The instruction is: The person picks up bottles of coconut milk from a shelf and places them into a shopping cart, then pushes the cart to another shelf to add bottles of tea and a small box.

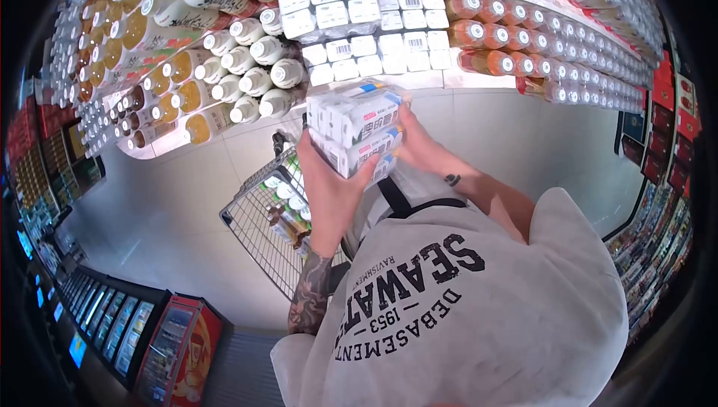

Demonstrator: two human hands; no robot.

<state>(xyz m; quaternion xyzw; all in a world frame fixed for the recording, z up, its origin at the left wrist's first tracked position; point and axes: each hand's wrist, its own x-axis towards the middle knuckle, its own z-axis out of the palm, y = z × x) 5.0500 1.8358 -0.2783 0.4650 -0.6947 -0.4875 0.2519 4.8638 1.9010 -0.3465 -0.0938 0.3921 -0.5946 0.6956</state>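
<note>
The person wears a light grey short-sleeved T-shirt (pixel 479 310) printed with dark block lettering and the number 1953. A black strap (pixel 394 199) crosses the chest. The left forearm bears dense dark tattoos (pixel 310 295), and a small dark mark (pixel 452 180) sits at the right wrist.

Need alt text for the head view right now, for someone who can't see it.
Both hands, left hand and right hand, hold a shrink-wrapped multipack of white drink cartons in front of a supermarket shelf of white cartons, with white-capped bottles either side. A wire shopping trolley holding bottles stands below, on a pale tiled floor.

Glossy plastic-wrapped carton pack (pixel 357 129), metal wire cart (pixel 258 227), matt cloth shirt (pixel 479 310)
</note>
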